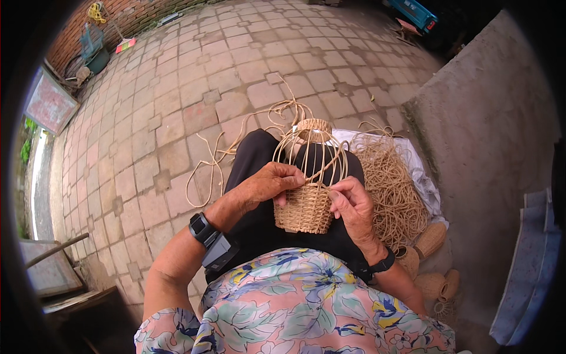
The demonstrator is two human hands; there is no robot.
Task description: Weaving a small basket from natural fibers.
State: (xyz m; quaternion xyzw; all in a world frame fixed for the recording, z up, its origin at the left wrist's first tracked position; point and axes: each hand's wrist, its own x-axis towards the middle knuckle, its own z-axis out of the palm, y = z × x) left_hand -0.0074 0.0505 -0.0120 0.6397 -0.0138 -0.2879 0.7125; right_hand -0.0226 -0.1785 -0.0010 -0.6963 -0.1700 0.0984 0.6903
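Observation:
A tan woven basket [302, 213] rests on my lap between my knees. Its lower body is tightly woven; bare spokes bow upward from it to a narrow woven ring [314, 125] at the far end. My left hand [278, 180] is closed on the basket's left side, thumb and forefinger pinching at the edge of the weave where it meets the spokes. On the right side of that edge, my right hand [352, 207] pinches what looks like a weaving strand between thumb and fingertips. Exactly what lies between the fingertips is partly hidden.
A big heap of tan cord [389, 192] lies on a white sack [425, 184] to my right. Several finished woven pieces [430, 285] sit nearer me. Loose strands [213, 162] trail over the paving [141, 147] ahead and left. A concrete slab [483, 130] rises at right.

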